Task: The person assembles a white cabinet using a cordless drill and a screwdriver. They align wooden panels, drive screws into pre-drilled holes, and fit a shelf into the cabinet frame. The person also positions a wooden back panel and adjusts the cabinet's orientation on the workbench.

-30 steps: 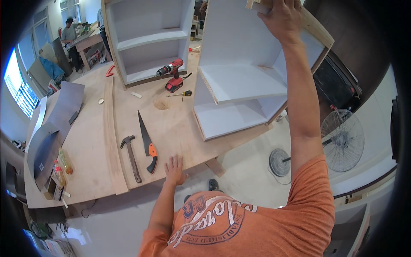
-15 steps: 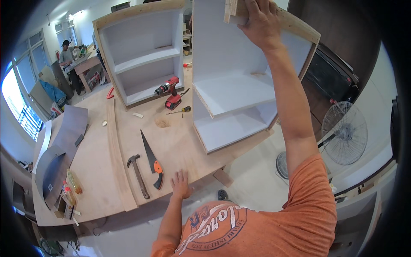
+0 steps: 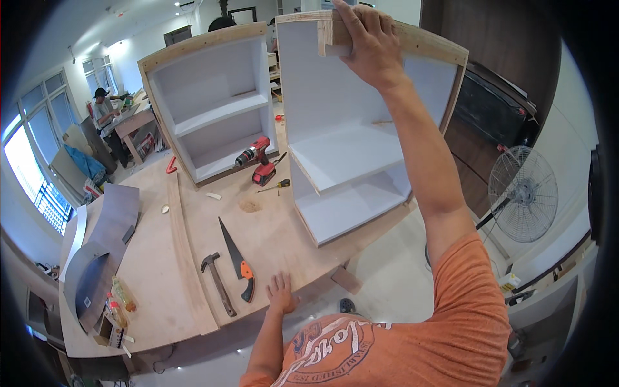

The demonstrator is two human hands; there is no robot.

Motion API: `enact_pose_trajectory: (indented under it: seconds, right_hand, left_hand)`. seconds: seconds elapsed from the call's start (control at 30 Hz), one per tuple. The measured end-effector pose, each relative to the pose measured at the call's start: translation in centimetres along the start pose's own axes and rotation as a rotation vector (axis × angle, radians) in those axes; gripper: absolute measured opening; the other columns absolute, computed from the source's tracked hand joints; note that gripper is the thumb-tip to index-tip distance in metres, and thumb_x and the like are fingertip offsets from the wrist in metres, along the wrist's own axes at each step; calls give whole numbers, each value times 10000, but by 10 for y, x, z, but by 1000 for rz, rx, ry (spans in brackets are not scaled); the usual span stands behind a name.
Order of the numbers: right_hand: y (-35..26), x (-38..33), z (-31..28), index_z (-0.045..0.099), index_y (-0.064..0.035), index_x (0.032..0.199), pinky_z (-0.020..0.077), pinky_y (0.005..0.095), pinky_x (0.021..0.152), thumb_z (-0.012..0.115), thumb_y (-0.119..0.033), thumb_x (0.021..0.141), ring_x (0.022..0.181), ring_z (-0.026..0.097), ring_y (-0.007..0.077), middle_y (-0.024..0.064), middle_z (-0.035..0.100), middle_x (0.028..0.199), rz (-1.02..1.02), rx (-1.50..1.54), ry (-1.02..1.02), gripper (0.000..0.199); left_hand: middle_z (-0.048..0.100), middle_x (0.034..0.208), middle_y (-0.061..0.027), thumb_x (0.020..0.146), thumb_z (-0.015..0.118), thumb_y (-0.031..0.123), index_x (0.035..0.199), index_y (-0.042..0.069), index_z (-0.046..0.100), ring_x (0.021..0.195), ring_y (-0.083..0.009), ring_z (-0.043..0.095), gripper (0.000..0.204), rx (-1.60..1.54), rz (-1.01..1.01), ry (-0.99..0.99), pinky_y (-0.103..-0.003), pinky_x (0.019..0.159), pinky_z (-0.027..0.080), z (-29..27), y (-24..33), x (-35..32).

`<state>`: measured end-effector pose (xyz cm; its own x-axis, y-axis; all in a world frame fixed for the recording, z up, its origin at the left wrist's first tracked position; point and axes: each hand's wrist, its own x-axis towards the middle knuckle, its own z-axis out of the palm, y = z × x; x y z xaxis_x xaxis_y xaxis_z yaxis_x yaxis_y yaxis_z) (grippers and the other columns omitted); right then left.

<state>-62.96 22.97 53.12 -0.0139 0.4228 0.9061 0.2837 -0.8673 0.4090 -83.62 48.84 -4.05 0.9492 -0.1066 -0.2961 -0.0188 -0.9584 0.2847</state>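
My right hand [image 3: 377, 55] is raised, its fingers wrapped over a short wooden block [image 3: 336, 44] at the top front of the right white shelf cabinet [image 3: 348, 151]. The palm hides part of the block, so I cannot tell whether it is fixed to the cabinet. My left hand [image 3: 282, 295] rests open at the near edge of the wooden worktable [image 3: 151, 258], fingers spread and holding nothing. Beside it lies a handsaw [image 3: 238, 261] with an orange and black handle. A claw hammer [image 3: 218, 284] is further left.
A second shelf cabinet [image 3: 213, 77] stands at the back, with a red cordless drill [image 3: 261, 161] and a screwdriver [image 3: 275, 186] before it. A long wood strip [image 3: 187, 258] and curved panels [image 3: 116, 222] lie left. A fan [image 3: 523, 193] stands right; a person [image 3: 103, 113] works far left.
The view has tilted upward, so the cabinets and tools sit lower in the picture. My right hand keeps its grip on the block, and my left hand stays on the table.
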Motion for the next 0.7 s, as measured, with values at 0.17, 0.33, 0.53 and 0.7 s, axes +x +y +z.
enact_pose_trajectory:
  seconds: [0.17,0.33,0.53,0.7]
  right_hand:
    - [1,-1,0,391,-171,1493,391,465,1034,827,-134,646,1169,463,351,126,495,1235,12,8,-22,953]
    - [2,-3,4,356,-181,1512,382,471,1057,849,-145,646,1179,458,345,118,481,1268,33,-34,-83,998]
    - [-1,-4,4,357,-179,1509,408,490,1040,859,-123,627,1195,464,351,120,487,1275,79,-30,-63,1017]
    - [1,-5,8,346,-185,1523,418,486,1032,852,-98,624,1177,483,361,118,508,1249,26,-28,19,1035]
  left_hand:
    - [64,1672,-184,816,731,472,1607,134,133,1536,-418,30,1047,-18,17,-3,-646,1187,82,1,1,1]
    - [80,1668,-190,816,726,480,1603,131,146,1533,-425,41,1038,13,21,30,-654,1181,98,9,-3,3]
    - [115,1662,-176,804,723,480,1599,141,165,1528,-419,73,1028,41,25,68,-660,1171,139,10,-3,2]
    - [122,1662,-172,797,728,473,1600,146,165,1530,-410,79,1033,35,20,67,-658,1171,141,10,-2,2]
